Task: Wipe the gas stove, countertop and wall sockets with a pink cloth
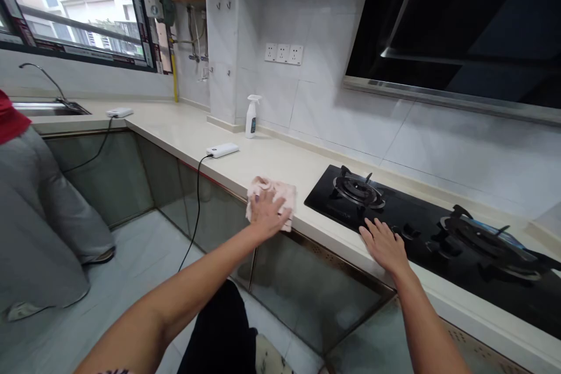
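Your left hand [268, 214] lies flat, fingers spread, on a pink cloth [283, 196]; your right hand [382, 247] rests open, holding nothing, beside the black gas hob [326, 198].

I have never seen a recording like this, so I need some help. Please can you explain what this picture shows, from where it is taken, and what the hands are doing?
This one picture comes from a camera worn on a person's head, looking down at their own bare arms. No machine is involved. The left hand lies on a pink cloth on a pale kitchen counter. The right hand rests at the counter's front edge, beside a black gas hob, and holds nothing. Farther along the counter are a spray bottle and a white box with a black cable. Another person in grey trousers stands at the left, near a sink.
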`<state>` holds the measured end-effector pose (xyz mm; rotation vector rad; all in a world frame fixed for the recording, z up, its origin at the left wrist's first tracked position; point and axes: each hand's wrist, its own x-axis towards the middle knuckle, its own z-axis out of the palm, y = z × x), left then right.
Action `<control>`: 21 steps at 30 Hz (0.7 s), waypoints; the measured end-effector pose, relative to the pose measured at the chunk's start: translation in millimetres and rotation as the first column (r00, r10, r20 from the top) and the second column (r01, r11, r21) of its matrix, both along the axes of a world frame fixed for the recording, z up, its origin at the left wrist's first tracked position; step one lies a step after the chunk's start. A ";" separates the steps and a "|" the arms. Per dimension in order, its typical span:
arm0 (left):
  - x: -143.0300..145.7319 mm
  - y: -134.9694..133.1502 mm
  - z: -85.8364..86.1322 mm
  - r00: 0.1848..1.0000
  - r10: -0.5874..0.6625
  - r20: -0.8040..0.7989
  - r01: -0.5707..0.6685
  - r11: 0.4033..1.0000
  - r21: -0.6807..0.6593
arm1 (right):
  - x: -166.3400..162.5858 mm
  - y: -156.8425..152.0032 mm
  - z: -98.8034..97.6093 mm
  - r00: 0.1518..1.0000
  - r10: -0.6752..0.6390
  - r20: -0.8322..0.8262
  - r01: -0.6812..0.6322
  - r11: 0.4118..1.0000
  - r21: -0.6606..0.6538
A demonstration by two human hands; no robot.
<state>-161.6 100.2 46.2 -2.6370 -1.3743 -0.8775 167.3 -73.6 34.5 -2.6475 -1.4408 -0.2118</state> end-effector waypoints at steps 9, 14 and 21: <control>114.0 -100.7 -17.6 0.831 -0.551 -0.083 0.555 0.808 0.199 | 20.8 -5.8 -16.8 0.998 0.043 0.038 -0.046 0.996 0.073; 83.3 -73.3 -19.5 0.793 -0.607 -0.041 0.605 0.778 0.169 | 27.4 -11.0 -24.8 0.993 0.054 0.110 -0.061 0.996 0.058; -15.2 48.0 30.7 0.935 -0.346 -0.073 0.325 0.922 -0.209 | 23.7 -17.1 -28.4 0.991 0.055 0.121 -0.064 0.995 0.076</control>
